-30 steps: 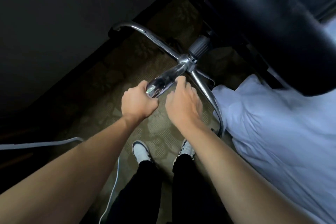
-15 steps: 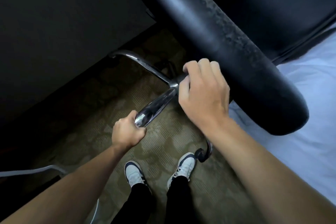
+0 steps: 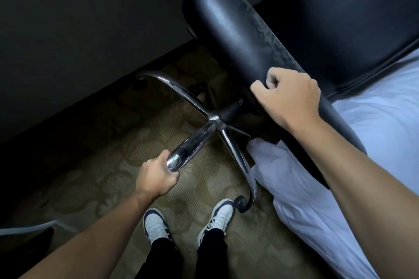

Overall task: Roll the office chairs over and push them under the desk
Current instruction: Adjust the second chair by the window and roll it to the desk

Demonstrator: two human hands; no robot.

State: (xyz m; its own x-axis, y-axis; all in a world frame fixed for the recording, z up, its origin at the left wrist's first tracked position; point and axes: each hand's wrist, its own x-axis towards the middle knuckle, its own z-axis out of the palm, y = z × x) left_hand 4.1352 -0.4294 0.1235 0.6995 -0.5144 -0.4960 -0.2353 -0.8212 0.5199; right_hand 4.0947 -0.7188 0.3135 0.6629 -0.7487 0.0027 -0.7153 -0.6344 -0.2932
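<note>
A black office chair (image 3: 244, 36) lies tipped over, its padded seat edge pointing toward me and its chrome star base (image 3: 215, 118) turned sideways. My left hand (image 3: 156, 176) is shut around the end of one chrome leg (image 3: 190, 149) that points at me. My right hand (image 3: 288, 95) grips the edge of the black seat from above. Another chrome leg curves down to a black castor (image 3: 241, 203) by my right shoe. A further leg reaches toward the dark wall. No desk is visible.
A white sheet or bedding (image 3: 317, 188) fills the right side, touching the chair. A dark wall or panel (image 3: 79, 29) runs along the left. Patterned brown carpet (image 3: 108, 176) lies underfoot. A pale cable (image 3: 27, 227) crosses the lower left floor. My shoes (image 3: 156, 225) stand below the chair base.
My right hand left the chrome leg and rose to the seat edge, where it now grips. The left hand kept its hold on the leg. The view pulled back and up.
</note>
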